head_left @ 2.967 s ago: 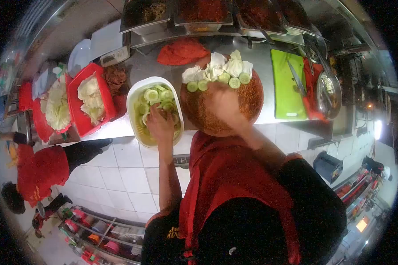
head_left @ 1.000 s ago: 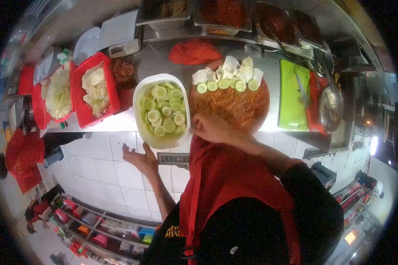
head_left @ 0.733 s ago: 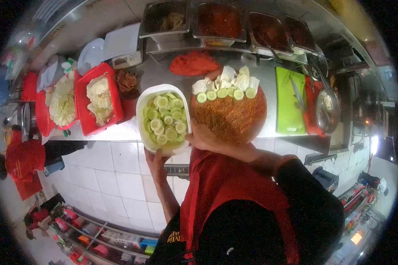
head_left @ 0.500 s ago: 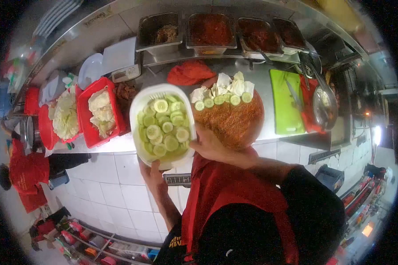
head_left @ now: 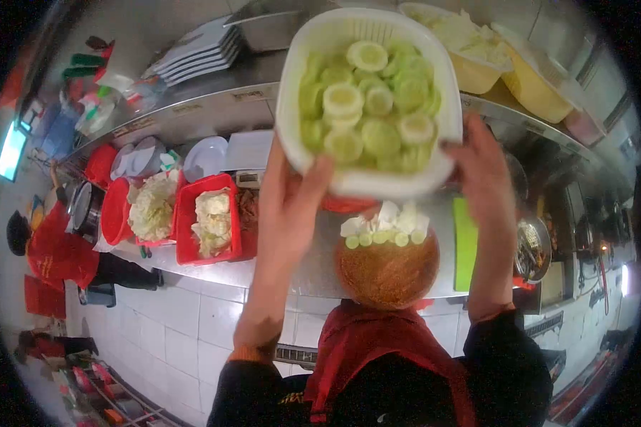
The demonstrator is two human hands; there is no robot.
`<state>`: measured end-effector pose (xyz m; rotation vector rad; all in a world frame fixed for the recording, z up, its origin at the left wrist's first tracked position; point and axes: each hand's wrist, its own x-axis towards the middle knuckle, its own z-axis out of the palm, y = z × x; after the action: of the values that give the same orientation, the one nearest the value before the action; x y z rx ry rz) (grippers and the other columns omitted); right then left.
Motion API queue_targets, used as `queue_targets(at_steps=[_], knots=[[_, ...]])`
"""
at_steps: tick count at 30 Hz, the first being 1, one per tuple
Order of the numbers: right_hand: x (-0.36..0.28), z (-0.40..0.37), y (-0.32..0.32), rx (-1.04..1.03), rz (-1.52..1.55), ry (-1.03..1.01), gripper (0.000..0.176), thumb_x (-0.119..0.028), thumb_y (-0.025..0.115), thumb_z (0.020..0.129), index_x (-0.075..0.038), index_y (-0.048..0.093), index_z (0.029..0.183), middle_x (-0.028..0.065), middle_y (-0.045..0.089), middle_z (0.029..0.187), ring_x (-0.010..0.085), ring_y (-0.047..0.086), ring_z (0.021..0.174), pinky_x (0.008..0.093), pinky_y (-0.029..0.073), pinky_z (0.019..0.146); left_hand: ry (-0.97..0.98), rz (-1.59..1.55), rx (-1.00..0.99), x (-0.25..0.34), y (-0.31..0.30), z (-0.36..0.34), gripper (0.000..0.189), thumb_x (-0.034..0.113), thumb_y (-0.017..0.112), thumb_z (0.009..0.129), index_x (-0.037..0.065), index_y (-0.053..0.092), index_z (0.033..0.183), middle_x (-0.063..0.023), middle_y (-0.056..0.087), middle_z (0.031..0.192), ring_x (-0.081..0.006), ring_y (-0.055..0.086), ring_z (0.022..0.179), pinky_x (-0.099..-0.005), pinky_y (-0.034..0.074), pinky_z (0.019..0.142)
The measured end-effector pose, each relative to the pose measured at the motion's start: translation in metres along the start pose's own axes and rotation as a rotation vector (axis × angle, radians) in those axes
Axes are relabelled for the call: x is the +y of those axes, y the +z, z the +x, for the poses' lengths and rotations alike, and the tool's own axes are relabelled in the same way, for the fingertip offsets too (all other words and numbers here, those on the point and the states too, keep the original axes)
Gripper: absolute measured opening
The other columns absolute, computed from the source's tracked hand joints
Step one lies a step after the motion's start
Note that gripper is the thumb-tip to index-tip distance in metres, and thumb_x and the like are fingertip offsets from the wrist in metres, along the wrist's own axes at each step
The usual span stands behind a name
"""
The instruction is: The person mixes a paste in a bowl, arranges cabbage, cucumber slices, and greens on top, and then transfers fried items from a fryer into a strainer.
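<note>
A white container full of sliced cucumber is held up above the counter, close to the camera. My left hand grips its lower left side, the thumb on the rim. On the right side, my right hand holds the rim between thumb and fingers. Below the container, a round brown surface sits at the counter's front edge, with a row of cucumber slices and white leafy pieces along its far side.
Red baskets with cabbage stand at the left. A green cutting board and a metal bowl are at the right. Stacked plates and yellow baskets rest on the upper shelf. Another person stands far left.
Both hands have raised the cucumber container from the counter's level to shelf height. My right hand has moved up to its right side. The view has tilted up, showing the upper shelf.
</note>
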<state>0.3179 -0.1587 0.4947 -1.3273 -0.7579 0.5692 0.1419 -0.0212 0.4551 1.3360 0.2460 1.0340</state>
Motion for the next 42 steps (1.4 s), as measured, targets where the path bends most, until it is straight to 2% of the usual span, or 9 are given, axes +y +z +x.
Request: queue_targets(at_steps=[12,19,24,26,28,32,37,38,42], knots=[[0.045,0.049,0.030,-0.214,0.000,-0.319,0.083,0.000,0.063,0.088,-0.006,0.014,0.155,0.0163,0.023,0.157,0.0287,0.049,0.129,0.0390,0.043,0.106,0.411,1.337,0.217,-0.017,-0.070,0.250,0.075,0.050,0.057,0.092,-0.001,0.039,0.143,-0.0217,0.070,0.088,-0.0384,0.069,0.082,-0.0456,0.054,0.074],[0.034,0.076,0.034,-0.195,-0.364,-0.396,0.079,-0.011,0.070,0.086,-0.012,0.027,0.152,0.0182,0.064,0.119,0.0270,0.065,0.107,0.0419,0.054,0.090,0.451,1.663,0.145,-0.040,-0.109,0.308,0.052,0.041,0.063,0.087,0.010,0.057,0.129,-0.0194,0.070,0.103,-0.0392,0.066,0.098,-0.0507,0.052,0.082],[0.025,0.078,0.035,-0.139,-0.605,-0.451,0.063,-0.017,0.069,0.087,-0.009,0.041,0.144,0.0179,0.069,0.106,0.0242,0.069,0.095,0.0409,0.056,0.082,0.587,1.385,0.159,-0.028,-0.114,0.244,0.035,0.028,0.059,0.092,0.005,0.063,0.118,-0.0215,0.068,0.106,-0.0413,0.064,0.095,-0.0466,0.051,0.078],[-0.011,0.061,0.042,-0.281,-0.274,-0.179,0.064,-0.016,0.058,0.098,-0.002,0.025,0.151,0.0208,0.021,0.158,0.0344,0.049,0.130,0.0447,0.044,0.106,0.322,1.234,0.243,0.003,-0.092,0.200,0.037,0.020,0.051,0.092,0.003,0.061,0.124,-0.0205,0.071,0.089,-0.0322,0.068,0.078,-0.0429,0.051,0.071],[0.016,0.077,0.030,-0.236,-0.466,-0.289,0.067,-0.015,0.062,0.095,-0.001,0.028,0.150,0.0211,0.037,0.151,0.0297,0.053,0.126,0.0376,0.048,0.100,0.357,1.053,0.199,0.007,-0.108,0.160,0.028,0.019,0.054,0.098,-0.002,0.058,0.116,-0.0088,0.067,0.085,-0.0132,0.062,0.073,-0.0285,0.051,0.063],[0.056,0.061,0.025,-0.154,-0.447,-0.343,0.057,-0.016,0.063,0.093,0.000,0.042,0.143,0.0159,0.057,0.133,0.0227,0.063,0.105,0.0341,0.052,0.089,0.558,1.347,0.208,0.028,-0.109,0.039,0.027,0.007,0.056,0.086,0.000,0.064,0.111,-0.0172,0.069,0.105,-0.0299,0.067,0.096,-0.0377,0.050,0.082],[0.161,-0.022,0.030,-0.452,-0.403,-0.228,0.059,-0.022,0.069,0.089,-0.005,0.043,0.139,0.0141,0.065,0.119,0.0214,0.069,0.088,0.0351,0.056,0.076,0.081,1.206,0.427,-0.041,-0.120,-0.135,0.030,-0.010,0.050,0.073,0.005,0.065,0.096,-0.0054,0.066,0.091,-0.0149,0.054,0.069,-0.0249,0.035,0.053],[0.179,-0.043,0.041,-0.514,-0.380,-0.119,0.061,-0.023,0.068,0.089,-0.004,0.041,0.140,0.0132,0.064,0.121,0.0213,0.069,0.087,0.0353,0.055,0.075,-0.036,1.239,0.397,-0.060,-0.124,-0.164,0.025,-0.009,0.049,0.079,0.003,0.062,0.097,-0.0101,0.063,0.095,-0.0225,0.061,0.088,-0.0306,0.048,0.078],[0.234,-0.089,0.078,-0.618,-0.305,0.299,0.065,-0.029,0.069,0.089,0.003,0.039,0.137,0.0220,0.063,0.114,0.0324,0.068,0.093,0.0411,0.053,0.079,-0.325,1.079,0.444,-0.133,-0.118,-0.227,0.027,-0.012,0.055,0.078,0.004,0.063,0.097,-0.0105,0.066,0.092,-0.0251,0.063,0.083,-0.0329,0.050,0.074]])
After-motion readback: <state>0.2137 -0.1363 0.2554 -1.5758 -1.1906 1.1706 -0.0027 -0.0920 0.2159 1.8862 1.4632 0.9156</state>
